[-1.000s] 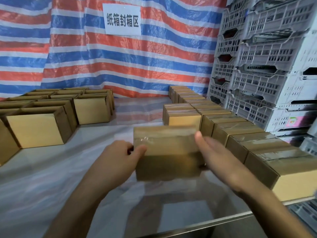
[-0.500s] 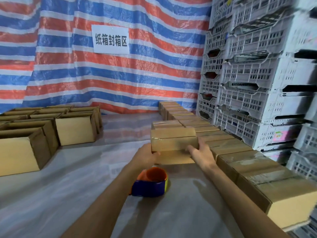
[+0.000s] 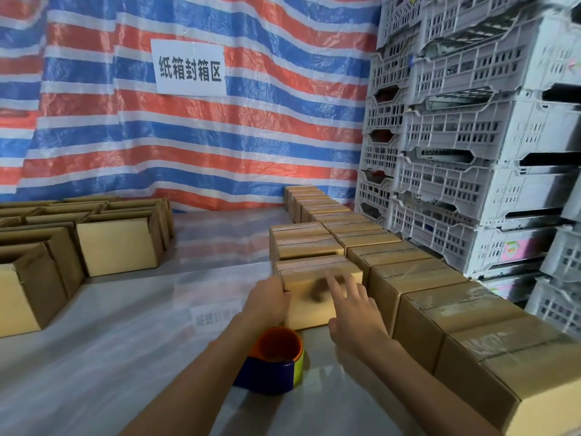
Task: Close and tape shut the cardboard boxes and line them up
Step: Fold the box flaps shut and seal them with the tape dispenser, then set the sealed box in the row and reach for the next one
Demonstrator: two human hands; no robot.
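Observation:
A taped cardboard box sits on the table, set against another taped box behind it and the long row of taped boxes to its right. My left hand holds the box's left front corner. My right hand hovers just in front of the box with fingers spread and the index finger pointing, casting a shadow on the front face. A roll of tape in an orange and blue holder stands on the table between my forearms.
Several open, untaped boxes are grouped at the left. Stacked white plastic crates rise behind the taped row at the right. A striped tarp with a white sign forms the back wall. The table has a glossy plastic cover.
The box I carried in both hands has been set down behind the tape roll, beside the taped row. My right hand has come off its right side.

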